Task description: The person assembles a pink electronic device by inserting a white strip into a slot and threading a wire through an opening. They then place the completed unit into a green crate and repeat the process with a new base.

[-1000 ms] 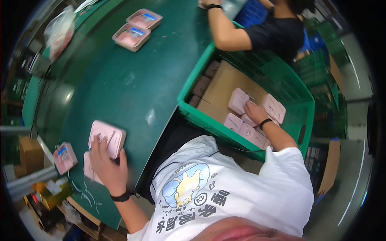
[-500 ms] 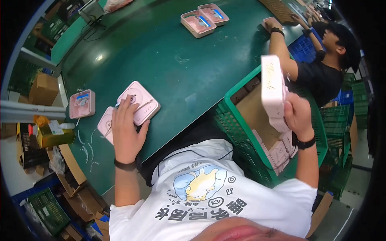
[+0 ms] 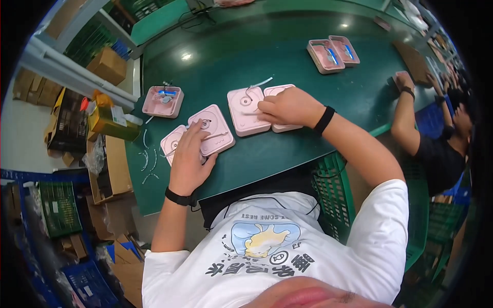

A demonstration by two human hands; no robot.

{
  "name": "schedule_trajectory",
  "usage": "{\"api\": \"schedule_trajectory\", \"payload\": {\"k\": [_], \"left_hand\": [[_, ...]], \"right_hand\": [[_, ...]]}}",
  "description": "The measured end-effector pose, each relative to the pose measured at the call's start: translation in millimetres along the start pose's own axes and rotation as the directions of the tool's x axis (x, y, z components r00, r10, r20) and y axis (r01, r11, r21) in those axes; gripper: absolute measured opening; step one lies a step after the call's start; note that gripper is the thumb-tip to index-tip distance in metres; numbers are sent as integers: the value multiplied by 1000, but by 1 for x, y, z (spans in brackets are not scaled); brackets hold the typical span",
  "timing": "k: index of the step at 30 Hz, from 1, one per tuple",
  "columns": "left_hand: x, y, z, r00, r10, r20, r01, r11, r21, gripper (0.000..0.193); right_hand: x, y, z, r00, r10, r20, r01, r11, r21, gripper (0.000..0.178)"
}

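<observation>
Factory-like workshop, long green worktable [image 3: 246, 56], pink casings [image 3: 244, 115], cardboard box [image 3: 108, 65], plastic crate [image 3: 59, 208], co-worker [image 3: 436, 159] alongside

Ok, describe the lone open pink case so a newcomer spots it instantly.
Find the green table, then its left end, near the yellow container. Beyond the left hand sits a pink case, hollow side up, a blue strip inside. Unlike the similar open pair farther right, it stands alone.

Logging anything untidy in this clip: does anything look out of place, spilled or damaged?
Loose pale strips lie scattered on the green table, left of the left hand; they look odd, like stray scraps. No damage stands out.
</observation>
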State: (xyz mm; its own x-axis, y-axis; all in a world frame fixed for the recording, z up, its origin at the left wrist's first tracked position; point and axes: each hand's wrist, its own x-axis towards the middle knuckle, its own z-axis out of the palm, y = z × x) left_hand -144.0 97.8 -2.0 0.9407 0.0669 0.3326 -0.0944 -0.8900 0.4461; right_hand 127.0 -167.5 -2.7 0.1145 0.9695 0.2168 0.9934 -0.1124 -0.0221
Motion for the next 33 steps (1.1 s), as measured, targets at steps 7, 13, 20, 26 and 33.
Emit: {"api": "schedule_trajectory", "payload": {"k": [7,13,20,26,33], "left_hand": [[66,-9,-36,999,1,-44,-4,996,-90,43],[168,-3,19,944,140,300,-84,978,-193,47],[211,21,62,821,196,537,14,932,-361,50],[206,0,61,770,177,613,298,750,-590,56],[202,-2,70,795,185,577,130,878,-461,61]], "right_hand": [[-4,56,-35,921,390,-5,-338,804,490,20],[-1,75,-20,957,198,212,-288,737,612,24],[-5,64,-6,987,158,-16,-113,769,629,20],[0,79,1,981,192,27,-162,735,658,17],[-1,76,-1,977,212,28,-184,767,615,23]]}}
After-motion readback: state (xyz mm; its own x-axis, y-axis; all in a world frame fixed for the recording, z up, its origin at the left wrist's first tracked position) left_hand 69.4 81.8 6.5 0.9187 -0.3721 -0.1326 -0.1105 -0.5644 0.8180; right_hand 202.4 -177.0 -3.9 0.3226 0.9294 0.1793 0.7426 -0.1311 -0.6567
